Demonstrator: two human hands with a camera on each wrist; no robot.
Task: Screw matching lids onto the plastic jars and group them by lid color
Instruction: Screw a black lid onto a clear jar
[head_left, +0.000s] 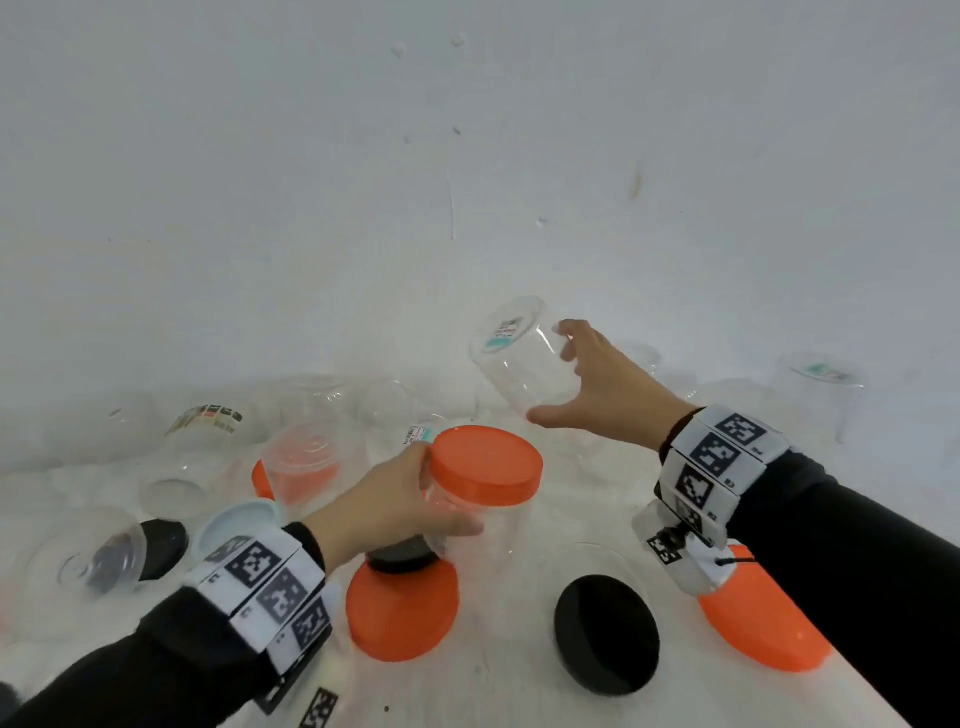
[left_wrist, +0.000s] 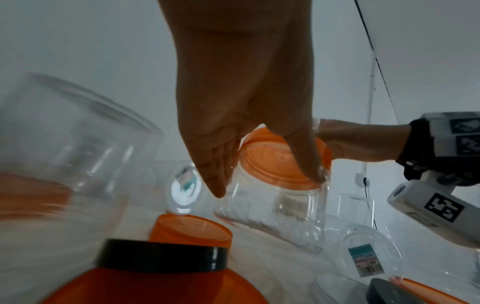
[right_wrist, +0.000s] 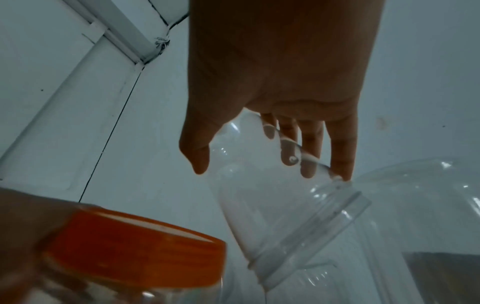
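At centre frame, left hand (head_left: 400, 499) grips an orange-lidded jar (head_left: 483, 475), ready for grouping; right hand (head_left: 597, 387) grasps a clear lidless jar (head_left: 519, 353), tilted for capping.

Head cam looks down; wrist cams close; all share orange-lidded jar (head_left: 480, 480).

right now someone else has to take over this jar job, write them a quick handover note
Left hand: grips a clear jar with an orange lid on it, held above the table.
Right hand: holds an uncapped clear jar tilted, base up, fingers around it.
On the table: loose orange lids and, a loose black lid, a black-lidded jar on its side at left, several uncapped jars along the back.
Done: at least two jars lidded.
Left: cap the rest, group by colour.
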